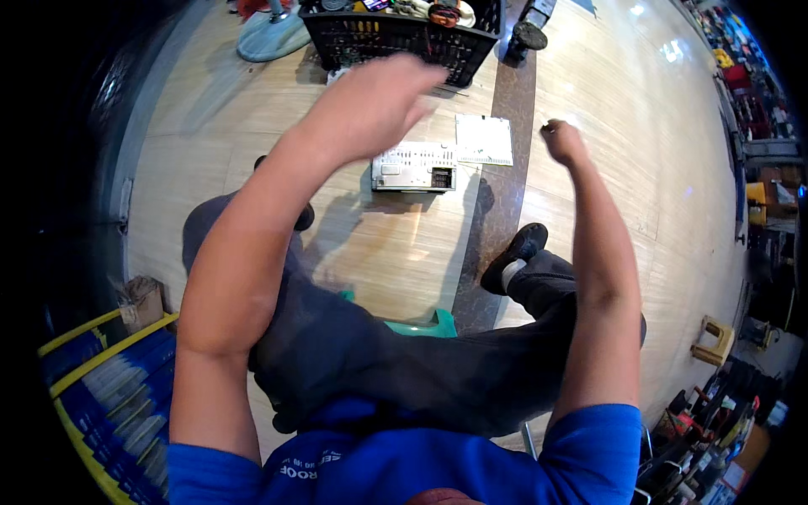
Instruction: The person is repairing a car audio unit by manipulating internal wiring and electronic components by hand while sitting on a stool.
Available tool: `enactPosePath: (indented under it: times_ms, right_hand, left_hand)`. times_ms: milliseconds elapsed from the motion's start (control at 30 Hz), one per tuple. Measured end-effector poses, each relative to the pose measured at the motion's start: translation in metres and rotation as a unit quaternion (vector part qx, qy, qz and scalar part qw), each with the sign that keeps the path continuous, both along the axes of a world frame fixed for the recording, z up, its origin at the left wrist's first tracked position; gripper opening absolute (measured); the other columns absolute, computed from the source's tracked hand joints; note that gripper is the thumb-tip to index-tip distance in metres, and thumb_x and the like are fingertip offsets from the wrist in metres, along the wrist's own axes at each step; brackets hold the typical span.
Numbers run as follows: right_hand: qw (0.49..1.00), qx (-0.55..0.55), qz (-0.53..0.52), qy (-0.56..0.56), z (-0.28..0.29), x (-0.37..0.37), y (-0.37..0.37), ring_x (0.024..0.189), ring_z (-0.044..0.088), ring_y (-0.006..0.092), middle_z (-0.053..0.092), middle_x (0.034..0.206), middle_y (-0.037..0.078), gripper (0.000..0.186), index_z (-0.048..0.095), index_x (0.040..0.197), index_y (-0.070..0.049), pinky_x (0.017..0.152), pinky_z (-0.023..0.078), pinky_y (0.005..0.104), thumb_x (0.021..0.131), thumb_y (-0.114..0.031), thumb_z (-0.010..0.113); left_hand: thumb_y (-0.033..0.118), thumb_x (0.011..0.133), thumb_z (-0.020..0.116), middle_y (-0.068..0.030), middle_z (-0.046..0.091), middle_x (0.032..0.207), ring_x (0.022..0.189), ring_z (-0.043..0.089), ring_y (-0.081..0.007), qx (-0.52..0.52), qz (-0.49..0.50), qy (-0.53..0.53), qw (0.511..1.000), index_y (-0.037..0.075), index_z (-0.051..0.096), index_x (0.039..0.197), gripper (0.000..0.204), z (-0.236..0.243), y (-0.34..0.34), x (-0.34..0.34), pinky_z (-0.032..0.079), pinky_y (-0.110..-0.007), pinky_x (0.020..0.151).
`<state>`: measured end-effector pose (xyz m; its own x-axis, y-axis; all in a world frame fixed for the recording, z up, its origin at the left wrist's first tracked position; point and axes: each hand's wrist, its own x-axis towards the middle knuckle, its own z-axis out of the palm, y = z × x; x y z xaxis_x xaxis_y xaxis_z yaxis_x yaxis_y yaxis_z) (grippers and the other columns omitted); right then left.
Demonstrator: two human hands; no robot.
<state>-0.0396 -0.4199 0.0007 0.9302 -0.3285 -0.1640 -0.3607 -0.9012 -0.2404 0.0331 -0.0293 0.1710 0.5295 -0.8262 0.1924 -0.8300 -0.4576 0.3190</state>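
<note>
Seated person reaches over a silver metal box on a pale floor

Seen from above, 2 bare arms extend from a blue short-sleeved shirt (404, 467). The silver metal box (412, 157) lies on the floor (640, 185) ahead of the person, roughly midway between the arms. Its top has rows of slots and a dark socket in the near right corner. Just beside it, to the right and slightly farther off, lies a flat white panel (484, 140).

The left hand (383, 99) is blurred, raised beyond the box, and overlaps the front of a black plastic crate (337, 46) in this view. Its fingers point right; whether it grips anything cannot be told. The right hand (564, 143) is to the right of the panel, well apart from the box, with its fingers curled in. A small dark spot shows at the fingertips, too small to identify, so its grip cannot be told either.

The crate is filled with mixed items. A dark brown strip (515, 93) crosses the floor, passing under the panel's right side. The right foot wears a black shoe (523, 246). Part of a green stool (442, 324) shows beneath the dark trousers (353, 353).
</note>
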Motion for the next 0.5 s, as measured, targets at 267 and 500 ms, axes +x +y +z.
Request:
enactPosePath:
  times_ms: [267, 500]
  right_hand:
    - [0.986, 0.064, -0.024, 0.152, -0.187, -0.062, -0.011, 0.091, 0.066, 0.0366, 0.069, 0.095, 0.021, 0.025, 0.073, 0.097, -0.004, 0.082, 0.052, 0.0417, 0.081, -0.021, 0.064]
    - [0.979, 0.091, -0.124, 0.134, -0.235, -0.077, -0.014, 0.094, 0.066, 0.0363, 0.069, 0.098, 0.022, 0.024, 0.073, 0.098, -0.004, 0.083, 0.052, 0.0415, 0.082, -0.021, 0.064]
  left_hand:
    - [0.018, 0.082, 0.070, -0.0180, 0.053, 0.133, 0.118, 0.054, -0.0357, 0.291, -0.045, 0.108, 0.950, 0.009, 0.051, 0.134, 0.056, -0.035, -0.011, -0.021, 0.045, -0.044, 0.097]
    - [0.023, 0.083, 0.067, -0.0166, 0.056, 0.126, 0.115, 0.055, -0.0323, 0.390, -0.065, 0.124, 0.910, 0.011, 0.054, 0.130, 0.050, -0.067, -0.027, -0.011, 0.045, -0.043, 0.092]
